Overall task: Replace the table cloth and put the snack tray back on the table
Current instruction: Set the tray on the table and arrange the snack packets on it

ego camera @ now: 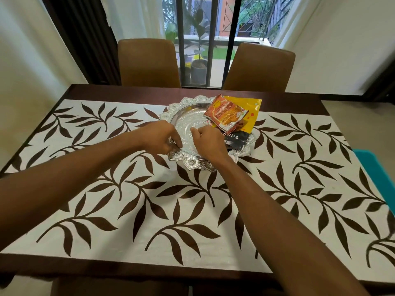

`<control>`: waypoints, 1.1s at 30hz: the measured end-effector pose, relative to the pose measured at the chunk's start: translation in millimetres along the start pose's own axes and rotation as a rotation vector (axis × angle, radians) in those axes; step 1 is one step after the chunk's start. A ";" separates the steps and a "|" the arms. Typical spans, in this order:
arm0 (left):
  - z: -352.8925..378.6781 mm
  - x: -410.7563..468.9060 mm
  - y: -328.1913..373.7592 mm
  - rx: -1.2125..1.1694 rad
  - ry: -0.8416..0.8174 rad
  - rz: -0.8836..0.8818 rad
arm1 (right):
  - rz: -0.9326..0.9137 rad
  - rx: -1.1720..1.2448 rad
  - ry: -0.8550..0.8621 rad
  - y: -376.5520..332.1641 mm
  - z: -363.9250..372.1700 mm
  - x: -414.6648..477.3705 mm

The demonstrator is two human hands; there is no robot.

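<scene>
A white table cloth (192, 210) with brown leaf prints and a brown border covers the table. On it, toward the far middle, sits a round silver snack tray (188, 116) with an embossed scalloped rim. An orange snack packet (226, 114), a yellow packet (252, 110) and a black packet (235, 138) lie on the tray's right side. My left hand (160, 137) grips the tray's near-left rim with curled fingers. My right hand (208, 141) rests over the tray's near side, fingers curled; what they hold is hidden.
Two brown chairs (148, 63) (259, 68) stand at the table's far side before a barred window with potted plants outside. A teal object (376, 167) shows at the table's right edge. A chair back sits below the near edge.
</scene>
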State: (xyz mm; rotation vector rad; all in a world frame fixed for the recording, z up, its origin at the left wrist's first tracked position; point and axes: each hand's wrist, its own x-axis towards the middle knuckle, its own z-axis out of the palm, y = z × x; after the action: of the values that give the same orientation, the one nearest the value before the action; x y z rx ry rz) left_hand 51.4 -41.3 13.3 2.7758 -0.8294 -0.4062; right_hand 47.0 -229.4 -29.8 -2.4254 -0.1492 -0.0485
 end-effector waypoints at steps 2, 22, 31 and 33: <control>-2.4 2.5 0.2 -0.052 0.025 0.002 | 0.005 0.011 0.004 1.1 3.2 -2.5; 5.4 -16.3 70.6 -0.683 0.701 -0.094 | 0.666 1.214 -0.063 -40.2 -3.1 -35.2; 35.8 -93.4 99.4 -0.562 0.837 -0.193 | 0.756 1.598 -0.283 -75.1 14.2 -75.3; 36.2 -116.4 98.1 -0.528 0.856 -0.250 | 0.744 1.534 -0.367 -87.9 21.4 -91.4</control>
State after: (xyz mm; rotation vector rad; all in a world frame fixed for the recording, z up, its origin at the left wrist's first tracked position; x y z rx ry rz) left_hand -102.9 -60.7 30.2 2.2008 -0.1322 0.4539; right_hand -54.5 -158.0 4.2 -0.8192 0.4204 0.6133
